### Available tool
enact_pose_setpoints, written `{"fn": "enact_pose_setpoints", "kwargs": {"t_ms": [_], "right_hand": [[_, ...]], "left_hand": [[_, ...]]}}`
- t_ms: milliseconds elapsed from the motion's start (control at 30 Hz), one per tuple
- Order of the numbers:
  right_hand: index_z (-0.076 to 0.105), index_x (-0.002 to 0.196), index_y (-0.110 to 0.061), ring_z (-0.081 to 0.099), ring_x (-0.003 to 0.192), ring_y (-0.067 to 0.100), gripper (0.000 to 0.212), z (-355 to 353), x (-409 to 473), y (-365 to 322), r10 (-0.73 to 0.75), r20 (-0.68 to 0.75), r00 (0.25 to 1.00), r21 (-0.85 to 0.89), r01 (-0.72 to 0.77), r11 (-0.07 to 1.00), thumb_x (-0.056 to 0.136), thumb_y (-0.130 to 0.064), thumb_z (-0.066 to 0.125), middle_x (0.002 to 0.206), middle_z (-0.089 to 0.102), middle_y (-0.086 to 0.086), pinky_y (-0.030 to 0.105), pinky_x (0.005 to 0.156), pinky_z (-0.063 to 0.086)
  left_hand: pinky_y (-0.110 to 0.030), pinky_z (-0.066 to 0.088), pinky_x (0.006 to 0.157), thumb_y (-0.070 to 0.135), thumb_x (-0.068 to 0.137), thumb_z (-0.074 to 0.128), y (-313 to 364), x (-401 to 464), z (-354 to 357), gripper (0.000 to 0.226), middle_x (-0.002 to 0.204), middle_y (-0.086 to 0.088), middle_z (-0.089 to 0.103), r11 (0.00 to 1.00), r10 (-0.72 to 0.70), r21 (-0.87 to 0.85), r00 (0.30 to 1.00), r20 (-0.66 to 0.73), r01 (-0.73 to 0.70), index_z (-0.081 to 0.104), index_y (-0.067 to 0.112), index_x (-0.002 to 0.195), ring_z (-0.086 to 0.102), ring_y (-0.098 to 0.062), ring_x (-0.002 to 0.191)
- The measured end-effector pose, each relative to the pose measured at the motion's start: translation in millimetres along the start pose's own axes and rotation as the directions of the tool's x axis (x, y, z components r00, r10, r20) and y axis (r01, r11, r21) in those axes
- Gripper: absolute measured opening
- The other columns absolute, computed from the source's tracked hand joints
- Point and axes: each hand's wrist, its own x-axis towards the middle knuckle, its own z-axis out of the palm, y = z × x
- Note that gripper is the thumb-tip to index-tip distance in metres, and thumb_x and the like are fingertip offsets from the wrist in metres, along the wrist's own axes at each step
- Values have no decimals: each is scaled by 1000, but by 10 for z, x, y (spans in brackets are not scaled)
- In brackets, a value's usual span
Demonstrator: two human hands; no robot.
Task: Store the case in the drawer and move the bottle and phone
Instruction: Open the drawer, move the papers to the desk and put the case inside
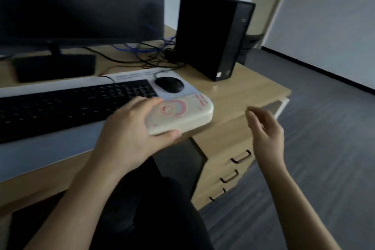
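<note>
Dark trousers of the seated person are filling the bottom middle of the view, with both bare forearms reaching forward over them.

At the far left of the desk, a black monitor is standing on its stand near the back edge. In front of it, a black keyboard is lying on a pale desk mat that is running along the front edge.

Moving right, the left hand is gripping the case, a cream rounded box with a pink cartoon print on its lid. The thumb is pressing under the near side and the fingers are wrapping over the far side, so the hand is clamped on it. The case is being held just above the front edge of the desk, at the right end of the mat, close to the keyboard's right end. Behind it, a black mouse is resting on the mat, and blue and black cables are trailing across the desk behind that.

Further right, a black computer tower is standing upright near the back right corner. Below the desk's right end, a drawer unit is showing 3 dark handles, all drawers looking shut.

At the far right, the right hand is hovering in the air off the desk's front right corner, above the drawers, fingers loosely curled and slightly apart, holding nothing.
</note>
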Motion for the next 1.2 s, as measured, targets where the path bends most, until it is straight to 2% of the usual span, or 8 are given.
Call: {"fn": "enact_pose_setpoints", "kwargs": {"t_ms": [67, 133, 333, 500, 600, 833, 1067, 1200], "right_hand": [[66, 91, -39, 67, 94, 13, 8, -324, -92, 519, 261, -150, 954, -57, -272, 961, 92, -34, 59, 98, 73, -5, 35, 82, 56], [65, 92, -36, 67, 96, 20, 7, -427, -181, 935, 426, -127, 896, -83, -438, 895, 93, -31, 59, 98, 71, -1, 40, 84, 56], [67, 105, -20, 67, 93, 21, 21, -262, -51, 1673, 684, -48, 728, 37, -683, 729, 88, -29, 60, 103, 73, 3, 44, 86, 56], [59, 120, -10, 61, 111, 35, 31, -123, 119, 2195, 885, 109, 452, 250, -874, 416, 91, -19, 54, 119, 64, 17, 52, 92, 54], [60, 115, 2, 62, 97, 34, 29, -26, 165, 2405, 922, 193, 336, 385, -890, 244, 91, -14, 55, 108, 62, 20, 40, 84, 53], [59, 83, 1, 62, 58, 26, 10, 30, 223, 2569, 895, 299, 331, 652, -755, 62, 90, -6, 61, 64, 55, 10, 38, 57, 60], [52, 86, -3, 52, 59, 27, 19, -346, -16, 2588, 875, 326, 357, 651, -756, 66, 101, -10, 43, 65, 51, 12, 53, 89, 54], [50, 79, -3, 51, 55, 27, 29, -769, -300, 2504, 890, 290, 351, 633, -768, 96, 104, -10, 36, 61, 50, 14, 42, 59, 57]], "left_hand": [[-36, 51, 83, 67, 61, 66, 322, 60, 339, 78, 119, 7, 63, 997, 23, -78, 1000, 8, -22, 60, 25, 126, 60, -17, 107], [-34, 51, 79, 65, 63, 66, 594, 104, 698, 76, 115, 5, 64, 992, 64, -106, 998, 2, -63, 59, 23, 125, 60, -17, 104], [-23, 47, 67, 69, 67, 59, 1042, 114, 1732, 74, 108, 4, 62, 984, 167, -88, 976, 140, -156, 56, 20, 123, 60, -13, 92], [-26, 49, 68, 66, 69, 60, 830, 1, 2340, 71, 110, 1, 60, 993, 103, -91, 958, 269, -81, 49, 22, 124, 60, -17, 93], [-30, 51, 68, 63, 68, 64, 645, -91, 2540, 72, 110, -3, 62, 998, 34, -68, 954, 299, -14, 52, 18, 123, 64, -22, 92], [-34, 51, 69, 61, 65, 68, 472, 38, 2703, 75, 109, -6, 62, 997, -73, 9, 976, 205, 73, 56, 15, 123, 64, -28, 94], [-29, 43, 72, 59, 65, 69, 558, 234, 2813, 76, 114, -8, 62, 996, -65, -52, 981, 185, 76, 56, 13, 123, 62, -27, 98], [-36, 48, 72, 49, 65, 79, 570, 244, 2909, 72, 110, -11, 62, 998, -34, -51, 981, 191, 44, 58, 11, 122, 61, -31, 95]]}}
